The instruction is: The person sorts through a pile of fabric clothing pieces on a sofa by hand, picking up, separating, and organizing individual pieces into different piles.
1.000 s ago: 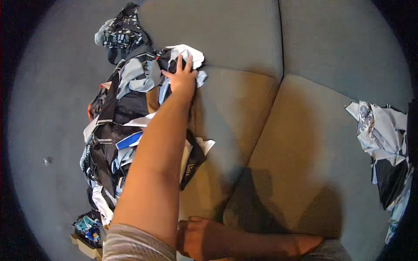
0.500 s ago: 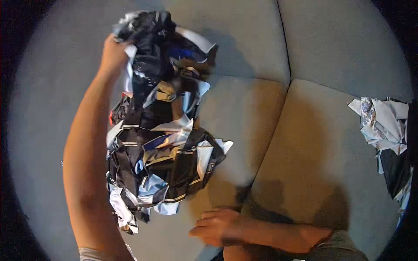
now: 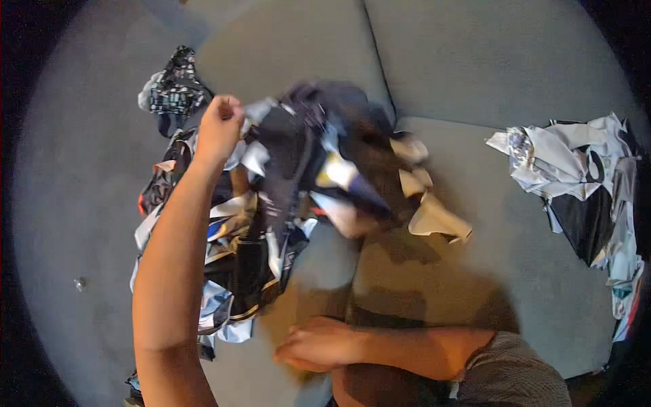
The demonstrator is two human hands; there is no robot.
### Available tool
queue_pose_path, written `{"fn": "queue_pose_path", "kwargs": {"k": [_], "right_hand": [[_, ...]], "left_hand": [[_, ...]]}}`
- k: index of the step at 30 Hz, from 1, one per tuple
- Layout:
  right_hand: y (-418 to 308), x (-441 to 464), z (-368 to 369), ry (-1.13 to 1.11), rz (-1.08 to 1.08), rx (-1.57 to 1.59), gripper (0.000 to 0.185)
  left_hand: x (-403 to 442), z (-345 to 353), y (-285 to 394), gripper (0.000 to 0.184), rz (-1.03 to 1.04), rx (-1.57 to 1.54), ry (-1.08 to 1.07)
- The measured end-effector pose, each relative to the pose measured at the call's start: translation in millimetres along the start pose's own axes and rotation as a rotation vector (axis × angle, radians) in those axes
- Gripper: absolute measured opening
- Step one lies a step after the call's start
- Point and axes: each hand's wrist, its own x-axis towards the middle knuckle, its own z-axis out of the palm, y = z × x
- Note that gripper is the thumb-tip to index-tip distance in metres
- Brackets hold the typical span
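My left hand [image 3: 222, 122] is closed at the left edge of a tangled bundle of dark fabric pieces [image 3: 291, 146]. The bundle is blurred and spreads out to the right, with white, blue and tan pieces among the black. A tan piece [image 3: 439, 218] trails at its right end. Below lies a heap of black, white and light blue fabric pieces [image 3: 254, 278], partly covered by my forearm. My right hand [image 3: 315, 344] rests low in front of me by my leg, fingers together and curled, with no item visible in it.
A grey cushioned surface [image 3: 461, 163] with dark seams lies beneath everything. At the right is another pile of white and black fabric pieces [image 3: 556, 159]. A patterned dark piece [image 3: 175, 91] lies at the upper left, and a small shiny bit [image 3: 81, 284] at the far left.
My left hand has moved down and right, and the dark bundle has swung right and spread out. A patterned piece now shows at the upper left. The view has shifted.
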Motion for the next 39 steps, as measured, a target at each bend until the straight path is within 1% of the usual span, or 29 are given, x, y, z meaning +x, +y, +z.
{"fn": "queue_pose_path", "kwargs": {"k": [2, 4, 5, 7, 9, 10, 12, 14, 15, 17, 18, 19, 21, 22, 24, 25, 27, 28, 32, 34, 35, 37, 39], "right_hand": [[3.9, -0.8, -1.5, -0.084, 0.049, 0.068, 0.024], [0.4, -2.1, 0.5, -0.075, 0.061, 0.063, 0.025], [-3.7, -1.5, 1.4, -0.069, 0.061, 0.049, 0.025], [-9.3, -0.1, 1.7, -0.069, 0.057, 0.021, 0.027], [-9.2, 2.4, -0.1, -0.092, 0.069, 0.024, 0.027], [-8.6, 3.0, -1.8, -0.11, 0.081, 0.025, 0.028], [-8.3, 1.0, -3.2, -0.144, 0.105, 0.026, 0.029], [-6.9, -2.5, -2.7, -0.119, 0.1, 0.039, 0.03], [-5.5, -3.1, -2.7, -0.094, 0.092, 0.051, 0.03], [-3.2, -2.9, -2.3, -0.05, 0.071, 0.074, 0.031], [-2.1, -1.7, -0.8, -0.05, 0.065, 0.073, 0.031], [-0.7, -0.7, 2.0, -0.032, 0.044, 0.054, 0.03], [1.0, 0.2, 8.6, 0.003, 0.006, 0.02, 0.027], [0.9, -0.2, 10.9, 0.021, -0.009, 0.004, 0.026], [-3.2, -3.2, 8.7, -0.01, 0.007, 0.0, 0.026], [-5.8, -3.5, 4.0, -0.035, 0.017, -0.01, 0.025], [-9.8, -0.8, -3.0, -0.069, 0.028, -0.035, 0.023], [-9.2, 0.2, -3.5, -0.064, 0.018, -0.038, 0.023], [-4.7, 0.3, 3.6, 0.021, -0.008, -0.056, 0.025], [-5.2, -1.0, 6.1, 0.026, -0.009, -0.047, 0.024], [-4.6, -2.9, 5.7, 0.038, -0.007, -0.042, 0.023], [-3.3, -2.3, 4.3, 0.07, -0.01, -0.025, 0.021], [-2.7, -0.3, 4.3, 0.08, -0.029, -0.029, 0.02]], "left_hand": [[-20.2, 17.8, -21.0, 0.021, 0.019, 0.441, 0.121], [-28.9, 28.6, -58.0, 0.023, 0.099, 0.38, 0.035], [-47.1, 48.3, -33.9, 0.029, 0.029, 0.342, -0.08], [-86.7, 96.3, 6.1, 0.044, -0.111, 0.407, -0.168], [-114.3, 125.4, 0.4, 0.065, 0.068, 0.499, -0.39], [-121.7, 133.5, -3.1, 0.065, 0.066, 0.496, -0.389], [-131.4, 145.0, -9.1, 0.057, 0.199, 0.744, -0.379], [-116.4, 127.6, -17.6, 0.041, 0.084, 0.822, -0.341], [-108.1, 121.4, 8.3, 0.038, -0.209, 0.759, -0.27], [-88.4, 84.1, -17.9, 0.034, -0.195, 0.726, -0.156], [-88.0, 72.4, 2.7, 0.03, -0.345, 0.595, -0.037], [-80.7, 50.5, 2.0, 0.025, -0.295, 0.569, 0.011], [-70.0, 11.0, 22.4, 0.022, -0.42, 0.464, 0.22], [-57.9, -15.7, 8.6, 0.023, -0.313, 0.427, 0.293], [-44.1, -66.8, 21.0, 0.028, -0.317, 0.106, 0.365], [-43.0, -85.8, 37.3, 0.036, -0.29, 0.166, 0.333], [-37.5, -107.2, 60.1, 0.043, -0.204, 0.1, 0.433], [-34.6, -116.1, 67.1, 0.043, -0.197, 0.109, 0.434], [-28.6, -154.3, 79.8, 0.045, -0.133, -0.136, 0.568], [-22.1, -219.8, 70.4, 0.051, -0.041, -0.014, 0.47], [-20.2, -251.5, 75.2, 0.054, -0.072, 0.137, 0.618], [-23.8, -332.3, 84.8, 0.054, -0.047, 0.169, 0.706], [-35.0, -388.8, 101.8, 0.056, -0.007, 0.186, 0.736]]}}
